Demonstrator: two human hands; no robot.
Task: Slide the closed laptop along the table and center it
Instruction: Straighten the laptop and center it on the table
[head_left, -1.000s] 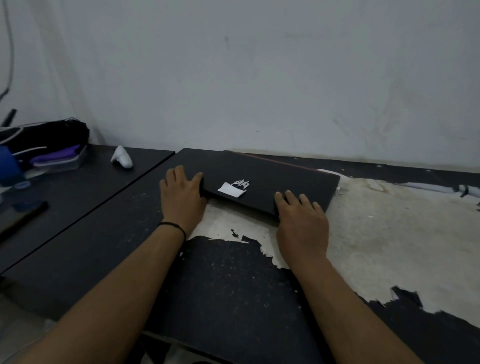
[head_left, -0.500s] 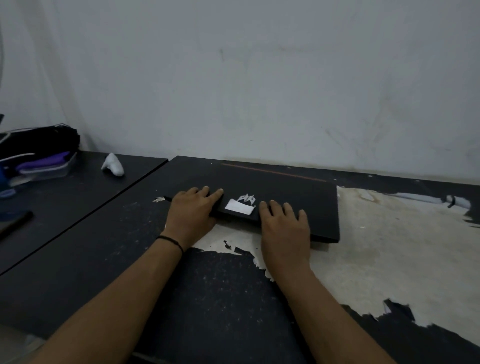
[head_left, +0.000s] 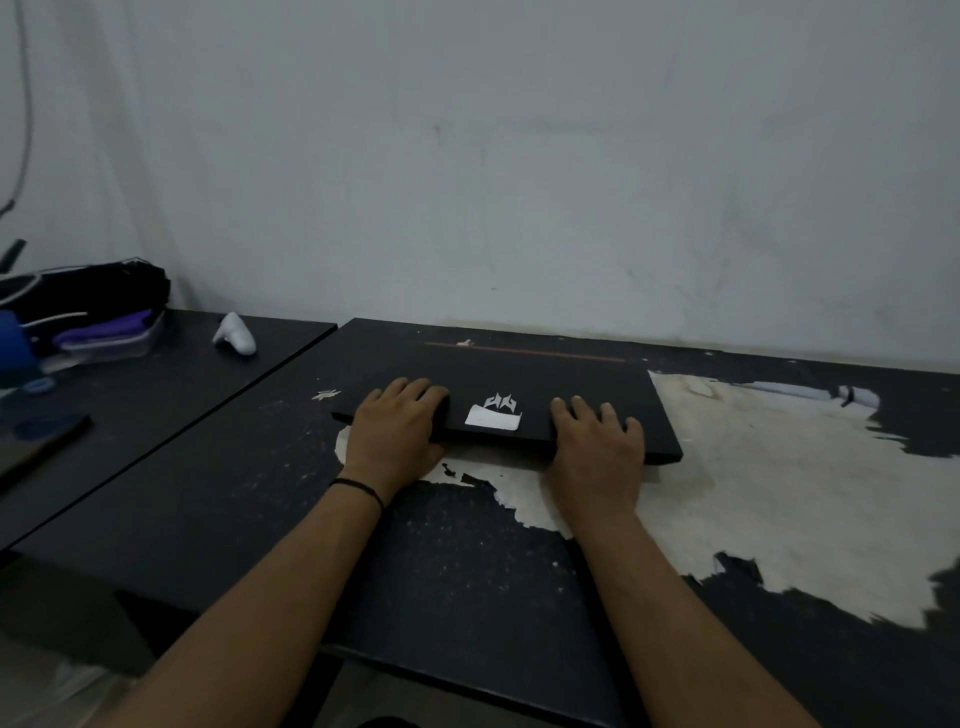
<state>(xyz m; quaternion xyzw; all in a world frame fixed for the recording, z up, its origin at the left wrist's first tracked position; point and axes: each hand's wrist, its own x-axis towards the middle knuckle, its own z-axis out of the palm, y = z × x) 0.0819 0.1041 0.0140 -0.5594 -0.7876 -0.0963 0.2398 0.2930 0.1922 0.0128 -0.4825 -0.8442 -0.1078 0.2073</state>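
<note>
The closed laptop (head_left: 519, 400) lay flat on the dark table (head_left: 218, 499), its far edge close to the wall (head_left: 519, 156) and its near edge over a pale patch (head_left: 769, 467) where the table's black surface had peeled away. The left hand (head_left: 392, 431) rested on the near left part of the lid, fingers spread slightly and curled over the top, the palm against the near edge; a thin black band (head_left: 358, 488) circled that wrist. The right hand (head_left: 597, 447) lay on the near right part of the lid in like manner, fingers apart and flat on the top. Neither hand was closed around the laptop; both pressed upon it, open. Between the hands, a silver logo (head_left: 501, 401) and a white sticker (head_left: 492, 418) showed on the lid, the sticker just nearer than the logo. A second dark table (head_left: 156, 384) adjoined on the left, bearing a small white object (head_left: 235, 333), a clear box (head_left: 114, 340) with a purple item inside, and a black bag (head_left: 98, 286) behind it
</note>
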